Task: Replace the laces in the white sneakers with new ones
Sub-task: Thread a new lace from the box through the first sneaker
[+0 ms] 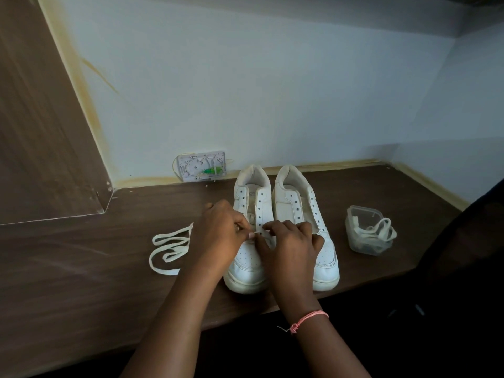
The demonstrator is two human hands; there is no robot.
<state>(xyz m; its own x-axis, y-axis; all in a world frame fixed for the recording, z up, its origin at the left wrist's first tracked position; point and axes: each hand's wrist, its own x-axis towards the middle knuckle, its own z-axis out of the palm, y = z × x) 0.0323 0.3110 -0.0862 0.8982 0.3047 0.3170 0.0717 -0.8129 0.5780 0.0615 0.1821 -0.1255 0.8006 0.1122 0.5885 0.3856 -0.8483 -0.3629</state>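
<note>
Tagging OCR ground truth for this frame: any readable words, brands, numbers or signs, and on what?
None can be read.
Left sneaker tongue label: dark print, too small and blurred to read.
White board against the wall: only markings and a green patch, no legible characters.
Right sneaker, plastic container, loose lace: no text visible.

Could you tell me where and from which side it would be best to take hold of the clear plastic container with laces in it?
Probably the clear plastic container is best gripped across its side walls near the rim, from above and the right. It stands upright and open, laces spilling over its right edge, while the right sneaker stands to its left.
</note>
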